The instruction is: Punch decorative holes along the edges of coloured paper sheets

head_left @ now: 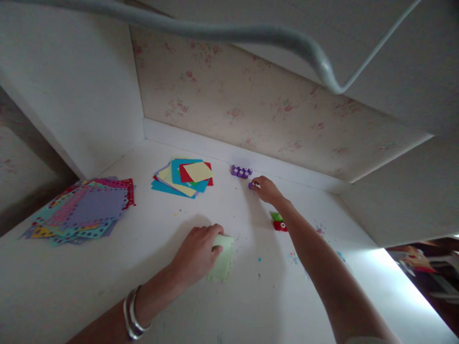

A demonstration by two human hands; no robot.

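My left hand [201,253] is closed on a pale green sheet of paper [224,260] with scalloped edges, thumb and fingers gripping its near-left side just above the table. Farther off, my right hand [267,189] pinches a small purple craft punch [252,185] at the table surface. Just beyond it, several similar purple punches [241,171] stand in a tight group near the wall. Beside my right forearm sit a red punch [280,226] and a green punch [277,216], partly hidden by the arm.
Plain coloured paper sheets [182,177] lie stacked at the back. A pile of sheets with punched borders [95,205] spreads at the left. Small paper scraps [294,258] dot the white table [244,306]. A thick grey cable [229,32] crosses overhead.
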